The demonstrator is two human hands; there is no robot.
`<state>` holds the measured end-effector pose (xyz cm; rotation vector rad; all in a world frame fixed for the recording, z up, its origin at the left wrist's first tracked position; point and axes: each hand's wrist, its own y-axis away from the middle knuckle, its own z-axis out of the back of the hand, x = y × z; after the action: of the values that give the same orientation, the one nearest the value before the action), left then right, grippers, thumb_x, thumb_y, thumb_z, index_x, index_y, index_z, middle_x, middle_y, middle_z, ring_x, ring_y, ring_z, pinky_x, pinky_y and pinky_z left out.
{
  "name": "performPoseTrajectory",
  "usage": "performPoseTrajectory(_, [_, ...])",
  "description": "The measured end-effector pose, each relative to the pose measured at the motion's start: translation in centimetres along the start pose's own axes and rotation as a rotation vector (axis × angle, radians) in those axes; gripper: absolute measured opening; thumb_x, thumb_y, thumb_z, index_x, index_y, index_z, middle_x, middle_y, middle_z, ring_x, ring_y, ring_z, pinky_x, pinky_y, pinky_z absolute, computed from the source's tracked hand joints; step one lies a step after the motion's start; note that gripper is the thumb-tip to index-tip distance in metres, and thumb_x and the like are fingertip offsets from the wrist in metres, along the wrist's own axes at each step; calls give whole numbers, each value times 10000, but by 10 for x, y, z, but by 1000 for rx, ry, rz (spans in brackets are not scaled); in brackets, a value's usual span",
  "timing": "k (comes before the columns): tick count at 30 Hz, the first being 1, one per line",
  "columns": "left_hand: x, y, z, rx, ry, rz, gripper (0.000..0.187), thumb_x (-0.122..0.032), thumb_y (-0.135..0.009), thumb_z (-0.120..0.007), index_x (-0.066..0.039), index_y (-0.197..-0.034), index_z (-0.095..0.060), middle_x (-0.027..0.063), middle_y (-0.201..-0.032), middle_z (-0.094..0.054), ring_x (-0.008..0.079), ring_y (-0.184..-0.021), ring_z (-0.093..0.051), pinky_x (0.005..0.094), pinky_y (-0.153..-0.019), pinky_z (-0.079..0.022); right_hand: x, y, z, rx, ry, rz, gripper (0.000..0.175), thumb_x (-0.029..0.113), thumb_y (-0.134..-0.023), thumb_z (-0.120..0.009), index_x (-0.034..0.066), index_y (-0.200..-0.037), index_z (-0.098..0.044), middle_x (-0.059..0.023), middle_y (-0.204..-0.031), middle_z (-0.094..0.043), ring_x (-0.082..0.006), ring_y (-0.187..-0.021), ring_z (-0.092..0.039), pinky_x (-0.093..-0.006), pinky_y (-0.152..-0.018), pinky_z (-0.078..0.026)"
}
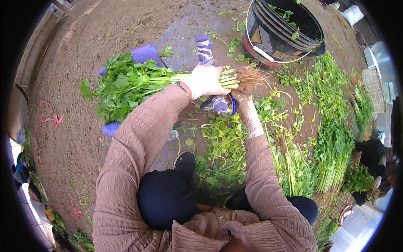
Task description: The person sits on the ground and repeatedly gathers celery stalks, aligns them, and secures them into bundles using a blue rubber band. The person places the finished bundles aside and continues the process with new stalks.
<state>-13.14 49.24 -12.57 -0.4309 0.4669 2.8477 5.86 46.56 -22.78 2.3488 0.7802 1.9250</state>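
Note:
My left hand (206, 80), in a pale glove, grips a bunch of leafy celery (126, 86) by its stalks. The bunch lies sideways, leaves to the left and brown roots (252, 78) to the right. Just below the root end, my right hand (247, 108), in a soiled pale glove, has its fingers curled at a blue printed band (233, 105); the fingertips are partly hidden. The band loops beside a purple padded post (219, 103) bound with white string. A second padded post (204, 47) stands beyond the bunch, and a purple pad (146, 56) shows behind the leaves.
A black bucket (255, 37) with a wire handle stands at the upper right. Loose leaves (223, 138) litter the ground before me. Rooted bunches (333, 157) lie in rows at the right, near another person (376, 163). Bare soil (66, 104) stretches left.

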Motion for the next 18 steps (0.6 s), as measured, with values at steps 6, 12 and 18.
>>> performPoseTrajectory(6, [6,-3,5,-3,27,-33,709,-557,-711,-690,-8,-1153,-605,179,-925,-700,318,-888,-687,404,-828,-542,52,-90,21,206,-286,-83,573,398,-1012,-431,-15,-1408,-417,-198,-1404,-483,-300,-1277,-502,-448,-1010,-500])
performPoseTrajectory(12, [14,-13,-6,-59,33,-53,666,-535,-715,-691,-19,-1130,-621,186,-914,-700,333,-894,-685,401,-826,-546,151,-100,-5,733,-210,111,886,609,-904,-537,-50,-1452,-311,-275,-1336,-514,-317,-1173,-595,-413,-1011,-502])
performPoseTrajectory(18, [-5,0,-7,-23,31,15,693,-562,-692,-696,-34,-1135,-632,189,-923,-704,322,-862,-696,398,-814,-550,102,71,-21,304,-91,234,743,539,-919,-583,-9,-1392,-416,-76,-1041,-639,-172,-814,-656,-314,-731,-553])
